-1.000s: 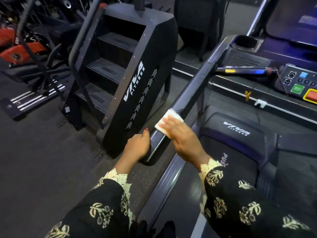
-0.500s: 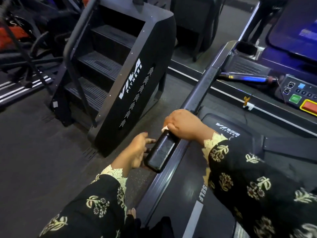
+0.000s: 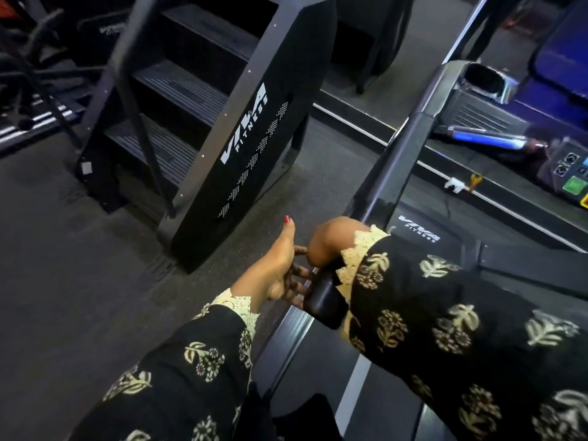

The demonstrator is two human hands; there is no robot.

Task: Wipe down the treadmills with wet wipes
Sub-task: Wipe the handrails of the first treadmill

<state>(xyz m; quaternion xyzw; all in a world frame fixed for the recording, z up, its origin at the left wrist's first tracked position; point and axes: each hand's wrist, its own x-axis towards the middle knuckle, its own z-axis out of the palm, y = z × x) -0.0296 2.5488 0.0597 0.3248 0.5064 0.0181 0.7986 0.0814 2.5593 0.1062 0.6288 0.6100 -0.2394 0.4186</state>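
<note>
The treadmill's dark handrail point(image 3: 404, 148) slopes from the console down to its rounded near end point(image 3: 324, 305). My right hand point(image 3: 331, 241) is curled over the rail just above that end. The white wet wipe is hidden under the palm. My left hand point(image 3: 280, 272) is beside the rail end, thumb up. Its straight fingers reach to the rail's left side and seem to touch it. Both arms wear black flowered sleeves with lace cuffs.
A black stair-climber point(image 3: 254, 138) stands close on the left, across a narrow strip of floor point(image 3: 305, 173). The treadmill deck point(image 3: 391, 386) runs below my right arm. Its console point(image 3: 569, 173) with buttons and a cup holder point(image 3: 483, 79) sits far right.
My right hand has slid down the handrail toward its near end, and the wipe is now covered. My left hand has opened, its fingers stretched toward the rail end.
</note>
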